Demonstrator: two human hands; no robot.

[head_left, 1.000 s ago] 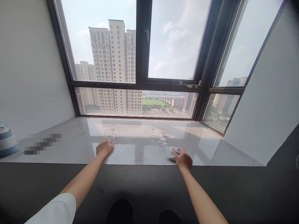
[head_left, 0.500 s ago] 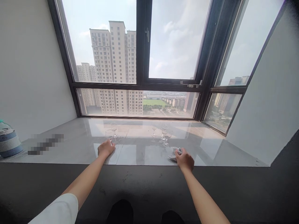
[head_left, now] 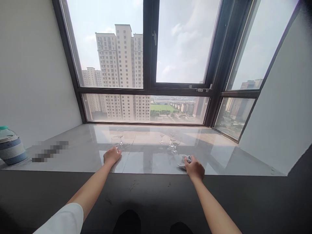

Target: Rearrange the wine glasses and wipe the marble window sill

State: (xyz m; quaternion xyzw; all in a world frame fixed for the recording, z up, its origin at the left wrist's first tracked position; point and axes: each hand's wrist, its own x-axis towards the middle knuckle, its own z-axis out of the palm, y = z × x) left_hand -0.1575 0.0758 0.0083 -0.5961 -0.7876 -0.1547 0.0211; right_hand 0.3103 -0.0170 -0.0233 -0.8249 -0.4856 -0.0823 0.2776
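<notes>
On a glossy grey stone window ledge [head_left: 73, 156] stand several small clear stemmed glasses. My left hand [head_left: 111, 155] rests on the ledge with its fingers around the stem and foot of the nearest left glass [head_left: 115, 141]. A second glass [head_left: 120, 136] stands just behind it. My right hand [head_left: 194, 168] presses down on a crumpled white cloth [head_left: 184, 160] near the ledge's front edge. A cluster of glasses [head_left: 173, 141] stands just beyond that cloth, apart from my hand.
A round blue-and-white container [head_left: 11, 146] with a teal lid sits at the far left of the ledge. A dark-framed window [head_left: 147, 65] rises behind the glasses. White walls close both sides. A dark lower surface [head_left: 151, 195] runs in front.
Both hands stay where they were on the glass and the cloth. Only the camera has drifted slightly, shifting the scene a little right and down.
</notes>
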